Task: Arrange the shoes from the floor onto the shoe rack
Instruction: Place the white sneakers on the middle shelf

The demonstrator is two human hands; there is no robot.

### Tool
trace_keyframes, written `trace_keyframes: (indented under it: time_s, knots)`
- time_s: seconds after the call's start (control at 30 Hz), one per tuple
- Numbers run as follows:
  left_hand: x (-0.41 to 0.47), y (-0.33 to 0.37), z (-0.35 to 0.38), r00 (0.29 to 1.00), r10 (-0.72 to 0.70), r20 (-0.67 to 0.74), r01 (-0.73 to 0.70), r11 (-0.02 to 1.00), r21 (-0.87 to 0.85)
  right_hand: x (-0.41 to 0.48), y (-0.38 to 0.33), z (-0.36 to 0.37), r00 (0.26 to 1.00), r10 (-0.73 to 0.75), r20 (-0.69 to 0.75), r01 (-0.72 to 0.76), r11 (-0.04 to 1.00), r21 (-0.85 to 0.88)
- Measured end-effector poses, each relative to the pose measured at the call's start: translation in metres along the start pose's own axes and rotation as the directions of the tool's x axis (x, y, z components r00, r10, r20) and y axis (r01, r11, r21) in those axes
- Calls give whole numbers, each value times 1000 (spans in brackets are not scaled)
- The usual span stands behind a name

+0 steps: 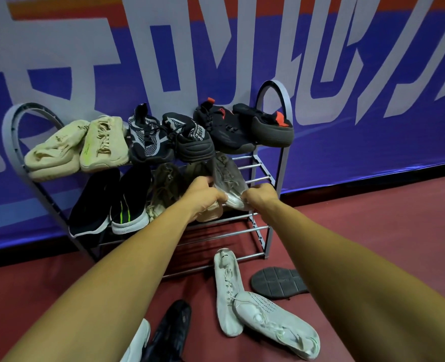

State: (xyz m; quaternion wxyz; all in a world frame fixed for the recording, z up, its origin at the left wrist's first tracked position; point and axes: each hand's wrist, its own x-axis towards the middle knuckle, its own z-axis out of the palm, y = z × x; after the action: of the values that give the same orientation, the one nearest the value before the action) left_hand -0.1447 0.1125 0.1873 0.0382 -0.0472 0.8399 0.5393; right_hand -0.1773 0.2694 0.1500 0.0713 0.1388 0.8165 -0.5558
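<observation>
Left hand and right hand both grip a grey-tan shoe on the shoe rack middle shelf, frame centre. White shoe pair on floor, lower right.

This looks like an indoor sports hall or gym, though the view takes in only one corner. The floor is a smooth, dark red sports-type surface. The wall behind carries a huge blue banner with oversized white lettering and orange bands. A metal shoe rack against it holds mostly trainers.
</observation>
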Motion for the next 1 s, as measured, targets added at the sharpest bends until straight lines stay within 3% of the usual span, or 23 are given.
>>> trace_keyframes:
  time_s: [0.1,0.33,0.6,0.73,0.87,1.0]
  knots:
    - [-3,2,2,998,29,60,-37,990,139,4,6,4,1000,16,-6,-16,1000,-8]
    - [-22,-1,0,989,147,-16,-129,910,394,-8,5,2,998,-15,53,16,1000,-25]
    - [-49,-27,-4,996,75,-45,-51,912,408,-38,27,-7,994,104,25,-106,978,177]
    - [-61,-47,6,997,44,65,-72,857,510,-75,48,-3,990,65,122,-91,972,218]
    - [-67,-72,15,975,-61,213,-94,757,647,-81,70,3,974,47,221,-43,999,-23]
    - [-66,-103,31,958,-137,253,-77,727,683,-69,106,15,958,111,264,-32,957,-288]
